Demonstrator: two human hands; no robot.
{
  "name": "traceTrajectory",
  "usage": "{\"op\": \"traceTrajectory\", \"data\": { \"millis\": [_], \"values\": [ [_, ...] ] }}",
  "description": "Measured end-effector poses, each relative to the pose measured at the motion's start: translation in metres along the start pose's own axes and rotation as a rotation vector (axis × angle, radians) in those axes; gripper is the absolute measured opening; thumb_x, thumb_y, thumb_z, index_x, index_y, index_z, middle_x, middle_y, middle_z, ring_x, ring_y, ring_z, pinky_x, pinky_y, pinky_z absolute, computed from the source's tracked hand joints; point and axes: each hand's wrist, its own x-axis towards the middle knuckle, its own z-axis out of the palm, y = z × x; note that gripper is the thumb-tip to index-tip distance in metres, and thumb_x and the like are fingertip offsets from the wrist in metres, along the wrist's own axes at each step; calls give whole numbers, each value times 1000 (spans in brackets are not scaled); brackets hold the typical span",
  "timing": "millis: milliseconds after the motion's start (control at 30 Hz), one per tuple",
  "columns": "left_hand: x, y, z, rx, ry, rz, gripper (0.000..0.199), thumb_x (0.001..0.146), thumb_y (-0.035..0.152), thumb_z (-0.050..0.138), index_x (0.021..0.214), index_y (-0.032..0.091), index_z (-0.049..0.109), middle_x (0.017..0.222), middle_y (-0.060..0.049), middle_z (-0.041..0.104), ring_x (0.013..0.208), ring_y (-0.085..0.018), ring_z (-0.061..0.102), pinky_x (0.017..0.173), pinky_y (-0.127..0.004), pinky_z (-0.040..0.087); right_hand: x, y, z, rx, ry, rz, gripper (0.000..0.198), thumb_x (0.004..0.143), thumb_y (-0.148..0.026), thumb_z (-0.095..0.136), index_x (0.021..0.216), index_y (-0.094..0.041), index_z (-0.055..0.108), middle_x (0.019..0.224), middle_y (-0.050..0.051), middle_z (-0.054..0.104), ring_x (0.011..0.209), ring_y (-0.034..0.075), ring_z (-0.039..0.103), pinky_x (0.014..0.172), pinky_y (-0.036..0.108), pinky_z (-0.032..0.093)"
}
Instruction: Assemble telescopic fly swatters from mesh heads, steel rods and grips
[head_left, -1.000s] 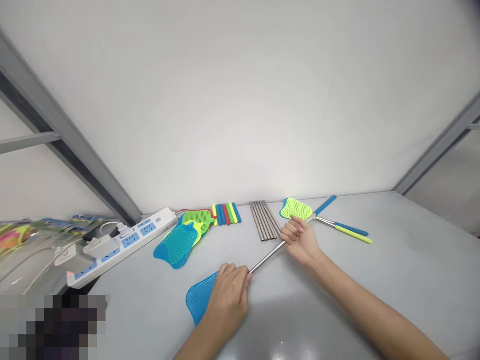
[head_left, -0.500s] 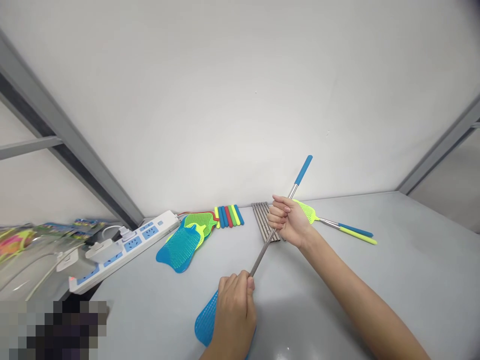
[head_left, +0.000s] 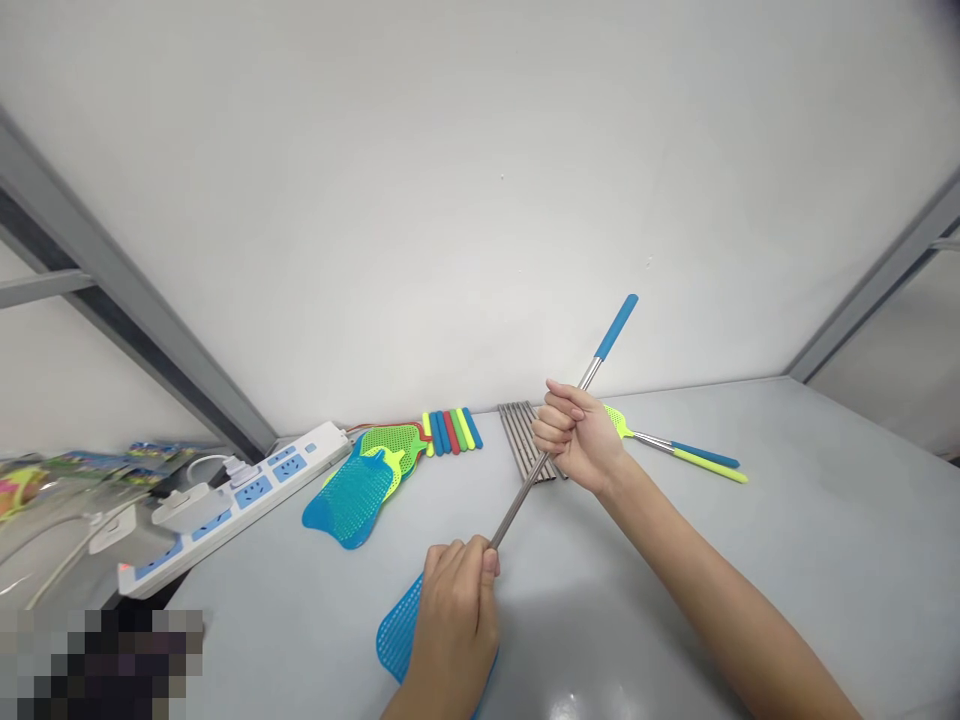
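Note:
Both my hands grip one blue fly swatter [head_left: 401, 628] with a metal rod and a blue handle, slanting up to the right. My left hand [head_left: 459, 610] is closed round the rod's lower end, just above the perforated blue head, and hides part of that head. Further up, my right hand [head_left: 576, 432] wraps the rod below the blue grip [head_left: 616, 328]. Behind the right hand lie several bare metal rods [head_left: 519, 440] side by side. A yellow-green swatter head [head_left: 618, 420] shows beyond my right hand, with a blue and a yellow handle [head_left: 711, 466] stretching right.
Swatter heads [head_left: 352, 498] in blue, yellow and green overlap at the left of the grey table [head_left: 285, 620]. Several coloured handle grips [head_left: 452, 432] lie in a row by the wall. A white power strip [head_left: 240, 505] with plugs runs along the left edge, beside plastic packets [head_left: 90, 475].
The blue grip end has moved slightly up and right, away from the left hand. Both hands keep hold of the swatter. The whole view has shifted a little.

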Motion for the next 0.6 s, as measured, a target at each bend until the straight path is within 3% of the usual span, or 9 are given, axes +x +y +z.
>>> {"op": "traceTrajectory", "data": {
  "millis": [600],
  "values": [
    [0, -6, 5, -75, -75, -107, 27, 83, 25, 25, 59, 22, 36, 55, 1, 45, 58, -16, 41, 56, -29, 36, 9, 17, -15, 64, -50, 12, 43, 74, -24, 45, 46, -19, 13, 39, -8, 10, 35, 6, 11, 34, 19, 11]
  ]
}}
